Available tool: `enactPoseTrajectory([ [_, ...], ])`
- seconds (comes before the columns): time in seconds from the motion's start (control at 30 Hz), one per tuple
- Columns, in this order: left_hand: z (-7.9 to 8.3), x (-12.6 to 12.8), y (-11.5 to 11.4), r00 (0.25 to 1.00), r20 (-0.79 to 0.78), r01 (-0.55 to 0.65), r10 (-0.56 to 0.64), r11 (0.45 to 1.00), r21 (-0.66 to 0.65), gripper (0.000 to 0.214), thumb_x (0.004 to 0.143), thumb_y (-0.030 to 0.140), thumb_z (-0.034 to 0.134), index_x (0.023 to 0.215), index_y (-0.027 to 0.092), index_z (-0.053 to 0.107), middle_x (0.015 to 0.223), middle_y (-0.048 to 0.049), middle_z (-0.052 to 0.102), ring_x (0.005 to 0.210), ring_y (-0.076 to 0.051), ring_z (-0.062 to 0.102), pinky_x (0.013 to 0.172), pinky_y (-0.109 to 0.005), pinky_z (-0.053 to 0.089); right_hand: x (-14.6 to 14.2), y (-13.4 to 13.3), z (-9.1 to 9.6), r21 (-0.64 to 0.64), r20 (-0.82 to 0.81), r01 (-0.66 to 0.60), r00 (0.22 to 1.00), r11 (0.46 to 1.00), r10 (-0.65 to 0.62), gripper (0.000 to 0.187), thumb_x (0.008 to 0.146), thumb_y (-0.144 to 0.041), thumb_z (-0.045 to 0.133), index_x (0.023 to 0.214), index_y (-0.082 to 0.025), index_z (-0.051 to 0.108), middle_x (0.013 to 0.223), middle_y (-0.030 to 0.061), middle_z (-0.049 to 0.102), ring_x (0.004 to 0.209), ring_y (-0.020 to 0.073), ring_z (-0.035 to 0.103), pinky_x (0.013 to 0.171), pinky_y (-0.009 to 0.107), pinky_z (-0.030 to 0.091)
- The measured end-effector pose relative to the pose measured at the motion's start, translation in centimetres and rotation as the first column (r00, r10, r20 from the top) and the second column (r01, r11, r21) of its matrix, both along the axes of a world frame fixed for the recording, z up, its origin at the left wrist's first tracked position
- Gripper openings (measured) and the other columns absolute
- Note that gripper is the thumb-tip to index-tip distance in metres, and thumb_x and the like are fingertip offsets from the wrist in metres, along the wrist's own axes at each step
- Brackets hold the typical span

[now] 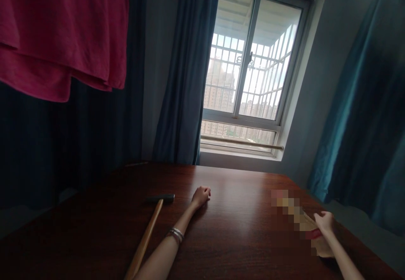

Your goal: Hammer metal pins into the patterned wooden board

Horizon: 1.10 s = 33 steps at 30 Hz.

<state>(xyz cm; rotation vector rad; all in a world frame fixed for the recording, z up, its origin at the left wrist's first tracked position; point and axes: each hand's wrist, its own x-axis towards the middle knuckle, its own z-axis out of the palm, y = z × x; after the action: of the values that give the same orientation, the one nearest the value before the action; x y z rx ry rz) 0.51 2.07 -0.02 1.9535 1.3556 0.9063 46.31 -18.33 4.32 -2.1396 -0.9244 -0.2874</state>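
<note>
**Two hands at rest on a dark wooden table, with a hammer beside the left arm**

Nearest the viewer, the left forearm lies flat on the table (247,233), with a silver bracelet (176,234) round the wrist. Just beside the arm on its left lies a hammer (148,234). Its pale wooden handle runs diagonally away from the viewer and its dark head is at the far end, flat on the wood.

At the right edge, the right hand (324,222) rests on a tan flat object (325,248) with a red band. Much of this object is blurred out. The fingers are bent over its upper edge, but it cannot be told whether they clamp it.

Farther in, the left hand (201,196) lies knuckles-up near the hammer head but apart from it. Its fingers are curled together into a loose fist that holds nothing.

Beyond the table's far edge, a barred window (249,73) shows high-rise blocks outside, and a pale rod (242,142) runs along its sill. Blue curtains (183,81) hang on either side of it. A red cloth (60,31) hangs at upper left.
</note>
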Motion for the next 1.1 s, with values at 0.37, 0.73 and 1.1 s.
enactPoseTrajectory([
  [0.37, 0.1, -0.2, -3.5, 0.931, -0.364, 0.133, 0.009, 0.922, 0.363, 0.03, 0.081, 0.03, 0.041, 0.097, 0.018, 0.063, 0.107, -0.0091, 0.057, 0.104, -0.022, 0.045, 0.089, -0.033, 0.033, -17.9, 2.2, -4.0, -0.204, 0.467, -0.574, 0.655, 0.793, 0.594, 0.036, 0.081, -0.027, 0.039, 0.116, -0.021, 0.047, 0.12, 0.0098, 0.046, 0.115, 0.0251, 0.04, 0.095, 0.039, 0.032],
  [0.73, -0.7, -0.7, -4.4, 0.885, -0.465, 0.166, 0.001, 0.933, 0.318, 0.034, 0.081, 0.027, 0.038, 0.109, 0.026, 0.059, 0.119, -0.006, 0.053, 0.115, -0.025, 0.039, 0.095, -0.04, 0.031, -18.3, 0.9, -3.9, -0.255, 0.368, -0.738, 0.523, 0.624, 0.769, 0.027, 0.083, -0.025, 0.04, 0.104, -0.022, 0.056, 0.103, 0.0063, 0.062, 0.098, 0.0206, 0.054, 0.088, 0.034, 0.039],
  [1.1, -1.1, -0.7, -4.7, 0.895, -0.447, 0.149, -0.002, 0.945, 0.293, 0.036, 0.082, 0.027, 0.037, 0.111, 0.025, 0.058, 0.124, -0.0059, 0.05, 0.119, -0.025, 0.037, 0.099, -0.04, 0.028, -6.5, -1.5, -5.0, 0.186, 0.132, 0.243, 0.954, 0.952, -0.27, 0.081, 0.056, -0.064, 0.058, 0.125, -0.024, 0.04, 0.115, 0.0283, 0.048, 0.099, 0.0473, 0.049, 0.071, 0.064, 0.032],
])
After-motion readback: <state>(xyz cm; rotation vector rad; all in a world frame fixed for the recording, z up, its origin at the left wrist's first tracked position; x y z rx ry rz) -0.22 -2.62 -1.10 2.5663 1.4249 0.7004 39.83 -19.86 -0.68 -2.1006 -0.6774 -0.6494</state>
